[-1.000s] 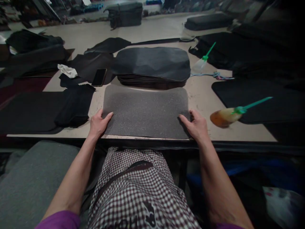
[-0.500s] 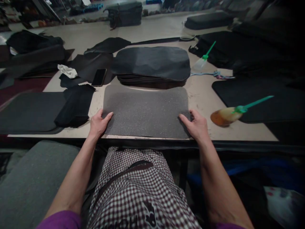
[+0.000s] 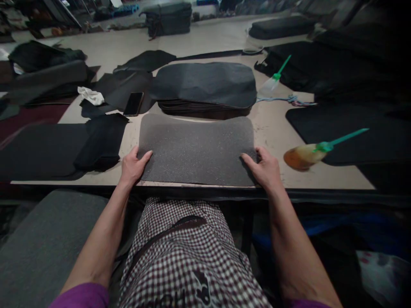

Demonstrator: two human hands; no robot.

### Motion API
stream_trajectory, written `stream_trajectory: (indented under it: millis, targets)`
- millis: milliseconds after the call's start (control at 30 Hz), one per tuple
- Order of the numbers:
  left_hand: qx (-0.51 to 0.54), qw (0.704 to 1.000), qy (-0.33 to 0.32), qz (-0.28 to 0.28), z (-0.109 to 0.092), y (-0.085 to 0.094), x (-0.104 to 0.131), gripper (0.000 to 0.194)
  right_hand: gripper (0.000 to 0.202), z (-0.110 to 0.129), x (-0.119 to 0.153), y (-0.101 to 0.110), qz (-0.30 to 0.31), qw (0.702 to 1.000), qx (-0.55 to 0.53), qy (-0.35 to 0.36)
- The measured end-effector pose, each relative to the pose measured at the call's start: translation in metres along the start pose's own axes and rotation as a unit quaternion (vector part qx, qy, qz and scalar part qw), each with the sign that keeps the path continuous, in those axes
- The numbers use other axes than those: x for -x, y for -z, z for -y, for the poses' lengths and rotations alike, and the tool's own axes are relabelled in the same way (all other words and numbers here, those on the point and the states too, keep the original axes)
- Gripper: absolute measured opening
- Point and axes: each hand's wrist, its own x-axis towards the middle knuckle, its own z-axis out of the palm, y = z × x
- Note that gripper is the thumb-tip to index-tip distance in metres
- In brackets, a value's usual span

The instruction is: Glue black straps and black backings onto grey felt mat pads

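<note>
A dark grey speckled sheet (image 3: pixel 196 149), rounded at its far corners, lies at the table's front edge before me. My left hand (image 3: pixel 132 166) grips its left side, thumb on top and fingers hidden beneath or behind the edge. On the opposite side my right hand (image 3: pixel 263 166) holds it the same way, thumb on the upper face. Just beyond the sheet rests a stack of dark rounded panels (image 3: pixel 205 85), the top one smooth and slightly shiny. To the right of my right hand a squeeze bottle (image 3: pixel 300 157) with amber liquid and a green nozzle stands tilted.
Left of the sheet lie a black folded cloth (image 3: pixel 101 143) and dark panels (image 3: pixel 38 149). A phone (image 3: pixel 134 104) and a crumpled white cloth (image 3: pixel 91 96) sit farther back. A second green-tipped bottle (image 3: pixel 270 85), a cord (image 3: pixel 289 100) and a dark panel (image 3: pixel 353 132) are on the right.
</note>
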Motion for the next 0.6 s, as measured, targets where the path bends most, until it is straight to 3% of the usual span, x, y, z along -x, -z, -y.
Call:
stream_trajectory:
  millis: [600]
  targets:
    - [0.001,1.0,0.003,-0.005,-0.002,0.001,0.0,0.042,0.038,0.001,-0.0003,-0.0001,0.0,1.0,0.016,0.011]
